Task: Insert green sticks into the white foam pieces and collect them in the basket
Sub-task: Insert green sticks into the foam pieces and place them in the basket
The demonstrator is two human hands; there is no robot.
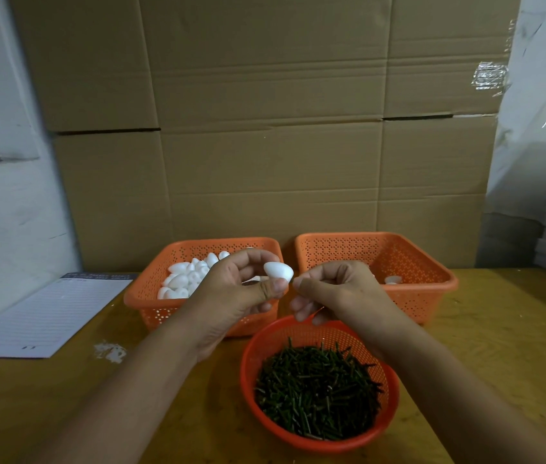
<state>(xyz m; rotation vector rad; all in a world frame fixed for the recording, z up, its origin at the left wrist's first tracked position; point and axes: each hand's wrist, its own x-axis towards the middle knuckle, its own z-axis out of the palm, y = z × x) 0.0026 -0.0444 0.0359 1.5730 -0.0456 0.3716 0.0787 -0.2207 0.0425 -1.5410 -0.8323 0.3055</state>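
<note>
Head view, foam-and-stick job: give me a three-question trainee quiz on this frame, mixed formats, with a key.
1. True or false: the left hand holds a white foam piece between thumb and fingers.
2. Multiple choice: the green sticks lie in A) the left rectangular basket, B) the round orange colander, C) the right rectangular basket.
3. Fill in: the lined notepad lies on the wooden table to the ____ of the baskets.

Key: 1 true; 2 B; 3 left. The right hand is pinched near the foam piece; whether it holds a stick cannot be told.
</note>
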